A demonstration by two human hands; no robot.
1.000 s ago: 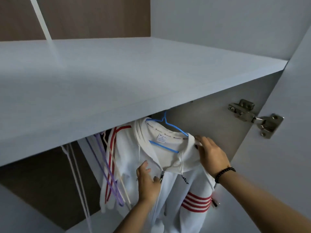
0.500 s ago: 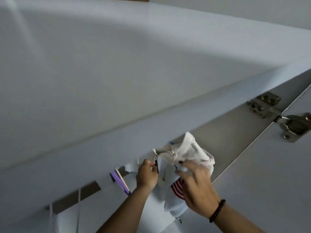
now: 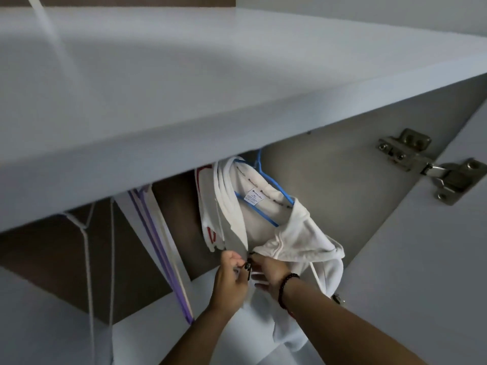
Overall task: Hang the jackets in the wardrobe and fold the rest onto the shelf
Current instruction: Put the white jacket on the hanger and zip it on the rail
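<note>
While both hands pinch the jacket (image 3: pixel 295 233) zipper, shelf (image 3: pixel 184 101) overhead, purple hangers (image 3: pixel 160 246) beside

Light: soft, cool, diffuse daylight from behind and above the camera; no hard shadows. Shelf (image 3: pixel 184 83): top evenly lit, pale blue-grey, a faint bright streak across its far left; its front edge is smeared by slight motion blur. Below the shelf: dim, the back panel falls to dark brown shade. Jacket (image 3: pixel 295 238): brightest item, whites near clipping, folds still readable, label text too small to read. Hinge (image 3: pixel 421 164): dull metal sheen, no glare. Hands (image 3: pixel 232 280): moderately sharp, zipper pull soft. Hangers (image 3: pixel 158 241): slightly blurred. Wide-angle distortion bends straight edges toward the frame borders; corners soft and grainy.
</note>
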